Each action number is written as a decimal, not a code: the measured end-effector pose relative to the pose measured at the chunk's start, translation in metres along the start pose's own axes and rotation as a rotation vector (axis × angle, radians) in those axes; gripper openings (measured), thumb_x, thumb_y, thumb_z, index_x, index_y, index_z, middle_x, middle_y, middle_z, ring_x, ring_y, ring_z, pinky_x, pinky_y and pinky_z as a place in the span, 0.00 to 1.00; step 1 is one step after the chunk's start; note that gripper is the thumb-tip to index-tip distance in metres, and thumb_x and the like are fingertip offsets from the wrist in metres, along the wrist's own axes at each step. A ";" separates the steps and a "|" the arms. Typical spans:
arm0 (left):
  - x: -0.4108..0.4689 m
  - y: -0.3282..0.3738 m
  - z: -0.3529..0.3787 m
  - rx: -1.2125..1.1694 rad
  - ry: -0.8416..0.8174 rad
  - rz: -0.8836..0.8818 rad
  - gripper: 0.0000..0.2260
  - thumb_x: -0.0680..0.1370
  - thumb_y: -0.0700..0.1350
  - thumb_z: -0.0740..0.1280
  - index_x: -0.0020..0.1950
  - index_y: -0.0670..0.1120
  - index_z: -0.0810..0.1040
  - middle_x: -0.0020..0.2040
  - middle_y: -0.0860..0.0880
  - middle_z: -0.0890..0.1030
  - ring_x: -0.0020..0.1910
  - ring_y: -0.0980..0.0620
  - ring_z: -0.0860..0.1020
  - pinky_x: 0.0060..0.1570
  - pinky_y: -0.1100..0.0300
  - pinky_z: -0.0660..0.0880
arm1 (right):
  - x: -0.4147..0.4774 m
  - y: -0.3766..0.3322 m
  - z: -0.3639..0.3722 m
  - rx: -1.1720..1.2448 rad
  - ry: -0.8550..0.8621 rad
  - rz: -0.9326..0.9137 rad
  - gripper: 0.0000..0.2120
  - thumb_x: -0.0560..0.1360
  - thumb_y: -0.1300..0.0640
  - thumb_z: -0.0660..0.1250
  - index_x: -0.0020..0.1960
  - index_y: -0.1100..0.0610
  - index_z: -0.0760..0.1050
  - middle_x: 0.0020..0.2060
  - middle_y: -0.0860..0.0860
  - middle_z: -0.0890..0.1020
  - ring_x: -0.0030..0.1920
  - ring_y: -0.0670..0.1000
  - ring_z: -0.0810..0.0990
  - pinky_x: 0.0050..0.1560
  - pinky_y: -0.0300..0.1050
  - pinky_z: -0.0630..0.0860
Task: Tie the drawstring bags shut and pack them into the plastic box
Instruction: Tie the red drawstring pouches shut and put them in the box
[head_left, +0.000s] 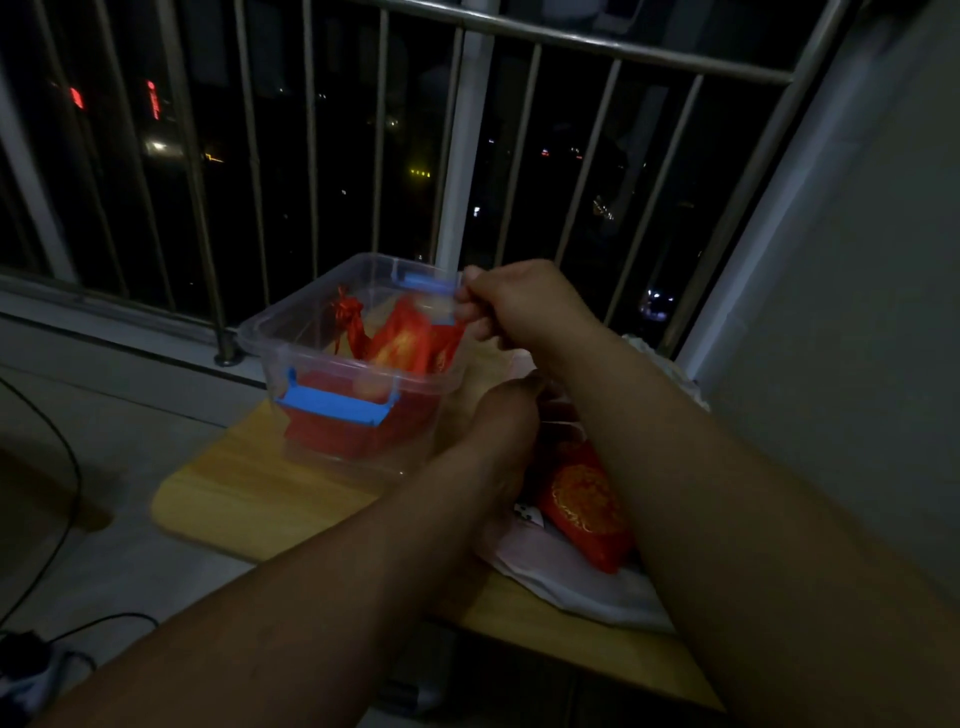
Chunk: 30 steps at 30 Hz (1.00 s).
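Observation:
A clear plastic box (260, 332) with blue latches (332, 406) stands open on a wooden table (249, 493). Several red drawstring bags lie in it. One gathered bag (347, 318) stands at the left of the box. My right hand (524, 306) is at the box's right rim, fingers pinched on the edge of a red bag (408, 340) that hangs into the box. Just right of the box, my left hand (501, 415) sits low with its back toward me and its fingers hidden. Another red bag with a gold pattern (587, 506) lies to the right.
The loose red bag rests on white plastic sheeting (561, 577) at the table's right side. A metal railing (467, 156) runs behind the box. A wall (857, 312) closes the right side. Cables (72, 467) trail on the floor at the left.

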<state>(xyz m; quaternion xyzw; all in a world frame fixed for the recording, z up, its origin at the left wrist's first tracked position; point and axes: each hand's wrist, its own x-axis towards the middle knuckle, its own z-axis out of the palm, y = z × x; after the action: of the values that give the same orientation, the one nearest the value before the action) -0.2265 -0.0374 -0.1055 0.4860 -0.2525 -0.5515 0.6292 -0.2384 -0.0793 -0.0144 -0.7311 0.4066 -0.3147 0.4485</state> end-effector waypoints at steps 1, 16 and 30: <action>-0.001 -0.001 -0.002 -0.008 -0.020 0.007 0.14 0.88 0.45 0.55 0.48 0.44 0.76 0.27 0.51 0.81 0.25 0.55 0.80 0.32 0.62 0.78 | -0.003 0.005 -0.005 -0.047 0.022 -0.006 0.15 0.84 0.52 0.64 0.52 0.62 0.83 0.36 0.51 0.83 0.29 0.45 0.75 0.28 0.36 0.70; 0.010 -0.019 -0.002 0.964 -0.105 0.521 0.08 0.81 0.47 0.68 0.58 0.47 0.82 0.52 0.49 0.84 0.51 0.51 0.82 0.54 0.52 0.80 | -0.066 0.105 -0.105 0.033 0.255 0.157 0.12 0.81 0.53 0.68 0.43 0.57 0.84 0.32 0.51 0.84 0.31 0.48 0.80 0.33 0.41 0.74; 0.021 -0.032 0.009 1.165 -0.073 0.715 0.09 0.78 0.49 0.71 0.43 0.47 0.74 0.42 0.49 0.78 0.42 0.49 0.77 0.42 0.51 0.75 | -0.095 0.144 -0.135 -0.286 0.111 0.159 0.09 0.77 0.43 0.73 0.42 0.45 0.85 0.44 0.45 0.87 0.48 0.48 0.85 0.58 0.55 0.81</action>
<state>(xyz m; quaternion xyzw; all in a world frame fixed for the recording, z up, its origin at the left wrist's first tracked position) -0.2424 -0.0573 -0.1347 0.6132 -0.6740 -0.1003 0.3996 -0.4400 -0.0881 -0.1003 -0.7345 0.5280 -0.2570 0.3401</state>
